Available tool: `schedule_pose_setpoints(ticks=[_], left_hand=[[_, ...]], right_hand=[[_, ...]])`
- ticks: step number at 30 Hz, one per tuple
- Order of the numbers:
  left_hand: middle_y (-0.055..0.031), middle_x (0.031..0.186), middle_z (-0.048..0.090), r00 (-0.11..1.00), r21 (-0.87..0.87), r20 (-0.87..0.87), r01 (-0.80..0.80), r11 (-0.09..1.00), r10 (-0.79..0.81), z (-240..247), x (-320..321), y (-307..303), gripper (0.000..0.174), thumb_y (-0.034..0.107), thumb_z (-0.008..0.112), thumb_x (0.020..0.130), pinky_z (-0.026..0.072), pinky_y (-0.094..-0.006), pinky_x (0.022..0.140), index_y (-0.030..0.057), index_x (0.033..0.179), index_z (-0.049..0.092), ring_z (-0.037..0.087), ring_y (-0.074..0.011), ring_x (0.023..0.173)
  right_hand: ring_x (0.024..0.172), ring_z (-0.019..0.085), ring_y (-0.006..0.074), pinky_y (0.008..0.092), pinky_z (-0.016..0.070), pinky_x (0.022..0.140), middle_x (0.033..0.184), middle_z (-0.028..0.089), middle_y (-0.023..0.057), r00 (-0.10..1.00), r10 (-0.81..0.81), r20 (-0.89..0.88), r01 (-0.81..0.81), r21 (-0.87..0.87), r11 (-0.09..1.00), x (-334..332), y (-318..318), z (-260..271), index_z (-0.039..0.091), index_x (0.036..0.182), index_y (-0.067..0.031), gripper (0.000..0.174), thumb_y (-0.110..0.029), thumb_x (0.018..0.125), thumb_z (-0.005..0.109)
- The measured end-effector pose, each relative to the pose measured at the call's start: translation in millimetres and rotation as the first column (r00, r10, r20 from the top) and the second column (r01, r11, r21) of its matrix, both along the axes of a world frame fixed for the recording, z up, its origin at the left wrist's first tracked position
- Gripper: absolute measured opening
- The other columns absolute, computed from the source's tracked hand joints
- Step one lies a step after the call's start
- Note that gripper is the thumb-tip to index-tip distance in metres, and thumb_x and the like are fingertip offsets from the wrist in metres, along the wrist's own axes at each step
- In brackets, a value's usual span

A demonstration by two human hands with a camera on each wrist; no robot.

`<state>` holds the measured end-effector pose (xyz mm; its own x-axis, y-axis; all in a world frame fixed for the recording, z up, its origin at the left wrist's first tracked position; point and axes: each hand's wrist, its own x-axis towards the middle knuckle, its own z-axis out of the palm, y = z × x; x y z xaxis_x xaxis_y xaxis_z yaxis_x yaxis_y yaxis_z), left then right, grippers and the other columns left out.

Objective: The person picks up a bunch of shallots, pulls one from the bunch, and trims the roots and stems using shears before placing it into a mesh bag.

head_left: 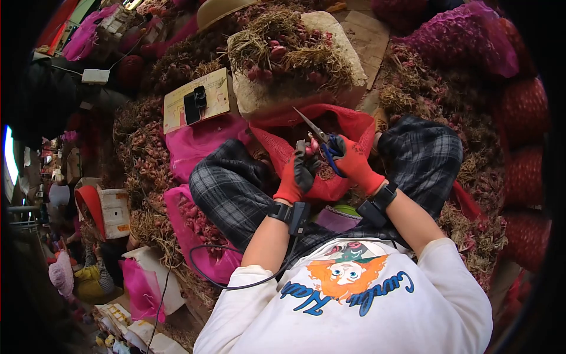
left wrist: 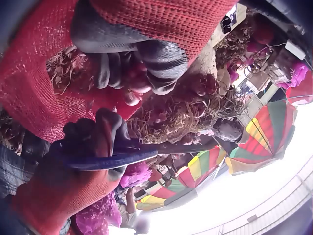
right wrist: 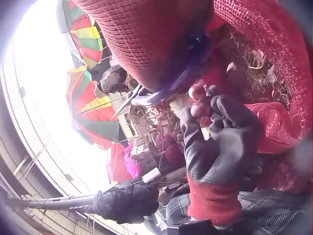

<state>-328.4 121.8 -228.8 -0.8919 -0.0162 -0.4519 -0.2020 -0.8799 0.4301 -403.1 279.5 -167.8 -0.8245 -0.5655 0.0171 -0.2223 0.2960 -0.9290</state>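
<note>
Both hands wear red knit gloves with dark coated fingers and meet over a red mesh bag. My left hand pinches a few small shallots between thumb and fingers. In the left wrist view, those shallots are partly covered by the dark fingertips. My right hand grips scissors by their blue handles, the blades pointing away from the body, just beside the held shallots. Within the bag lie loose skins and trimmings.
Ahead stands a pale block topped with dried shallot bunches. A phone lies on a board to its left. Shallot heaps and pink mesh bags surround the plaid-trousered legs. A cable trails from the left wrist.
</note>
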Motion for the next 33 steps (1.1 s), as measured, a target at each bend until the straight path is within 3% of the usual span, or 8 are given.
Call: schedule_pose_setpoints(ticks=[6, 9, 12, 15, 18, 21, 28, 33], left_hand=[[-0.0014, 0.106, 0.063, 1.0, -0.086, -0.01, 0.027, 0.996, -0.028, -12, 1, 8, 0.025, 0.031, 0.059, 0.09, 0.0472, -0.0279, 0.08, 0.0138, 0.108, 0.061, 0.061, -0.0158, 0.096], [-0.0056, 0.111, 0.062, 0.931, -0.874, -0.191, -0.017, 0.486, -0.312, -4, 13, 2, 0.026, 0.017, 0.056, 0.087, 0.0472, -0.0313, 0.086, 0.0102, 0.112, 0.061, 0.06, -0.0201, 0.102], [-0.0073, 0.112, 0.061, 0.873, -0.98, -0.101, -0.169, -0.101, -0.477, 18, 19, -2, 0.031, 0.007, 0.054, 0.083, 0.0471, -0.0327, 0.088, 0.0082, 0.113, 0.061, 0.06, -0.0216, 0.103], [-0.0069, 0.113, 0.061, 0.955, -0.794, -0.184, -0.006, 0.608, -0.231, -21, 8, 3, 0.033, 0.004, 0.052, 0.085, 0.0469, -0.0302, 0.089, 0.0055, 0.118, 0.058, 0.06, -0.0189, 0.101], [-0.0071, 0.112, 0.061, 0.999, -0.413, -0.022, 0.019, 0.911, -0.03, -6, -1, 14, 0.033, 0.004, 0.05, 0.089, 0.0474, -0.0282, 0.088, 0.0013, 0.121, 0.054, 0.06, -0.0164, 0.1], [-0.0076, 0.11, 0.06, 0.965, -0.536, -0.169, 0.082, 0.841, -0.202, -7, -5, 9, 0.036, 0.007, 0.049, 0.092, 0.0493, -0.029, 0.085, -0.002, 0.126, 0.047, 0.058, -0.016, 0.102], [-0.007, 0.112, 0.055, 0.918, -0.734, -0.157, 0.138, 0.665, -0.364, 29, 6, 6, 0.031, 0.013, 0.049, 0.095, 0.0501, -0.0316, 0.084, 0.0021, 0.123, 0.049, 0.058, -0.0171, 0.099], [-0.0071, 0.105, 0.056, 0.921, -0.721, -0.167, 0.129, 0.681, -0.352, 23, -1, 3, 0.034, 0.008, 0.049, 0.094, 0.0499, -0.0312, 0.084, 0.0029, 0.127, 0.045, 0.059, -0.0184, 0.095]], right_hand=[[0.088, 0.062, 0.0328, 0.0339, 0.0496, 0.078, 0.096, 0.062, 0.0157, 0.984, 0.151, -0.09, -0.16, -0.108, 0.981, -12, -9, 26, 0.056, 0.108, -0.0026, 0.037, -0.006, 0.074, 0.07], [0.09, 0.061, 0.0338, 0.0372, 0.0497, 0.076, 0.1, 0.062, 0.017, 0.934, 0.25, -0.255, -0.245, 0.049, 0.968, -15, -13, 14, 0.055, 0.104, -0.0028, 0.034, -0.009, 0.074, 0.07], [0.093, 0.06, 0.0346, 0.0404, 0.0489, 0.076, 0.101, 0.061, 0.0188, 0.919, 0.255, -0.301, -0.201, 0.199, 0.959, -17, -15, -2, 0.054, 0.103, -0.004, 0.034, -0.013, 0.073, 0.068], [0.09, 0.061, 0.0342, 0.0413, 0.0488, 0.073, 0.096, 0.063, 0.0168, 0.99, 0.101, -0.094, -0.074, 0.254, 0.964, -18, -15, 15, 0.054, 0.103, -0.0056, 0.034, -0.016, 0.073, 0.067], [0.086, 0.062, 0.0342, 0.0417, 0.0492, 0.072, 0.089, 0.064, 0.0145, 0.984, 0.072, -0.16, -0.029, 0.258, 0.966, -22, -12, 1, 0.053, 0.102, -0.0068, 0.033, -0.017, 0.073, 0.067], [0.082, 0.063, 0.0346, 0.042, 0.0495, 0.07, 0.084, 0.064, 0.014, 0.882, 0.111, -0.458, 0.054, 0.333, 0.941, -25, -9, -9, 0.053, 0.099, -0.0062, 0.031, -0.017, 0.074, 0.067], [0.07, 0.063, 0.0202, 0.0347, 0.049, 0.063, 0.08, 0.064, 0.009, 0.994, -0.064, 0.086, 0.065, -0.009, 0.998, -60, 11, -20, 0.057, 0.097, -0.0031, 0.028, -0.02, 0.078, 0.069], [0.063, 0.056, 0.0066, 0.0211, 0.0426, 0.054, 0.077, 0.062, 0.002, 0.764, 0.201, 0.613, -0.077, -0.222, 0.972, -38, 19, 22, 0.06, 0.093, -0.0031, 0.021, -0.016, 0.079, 0.068]])
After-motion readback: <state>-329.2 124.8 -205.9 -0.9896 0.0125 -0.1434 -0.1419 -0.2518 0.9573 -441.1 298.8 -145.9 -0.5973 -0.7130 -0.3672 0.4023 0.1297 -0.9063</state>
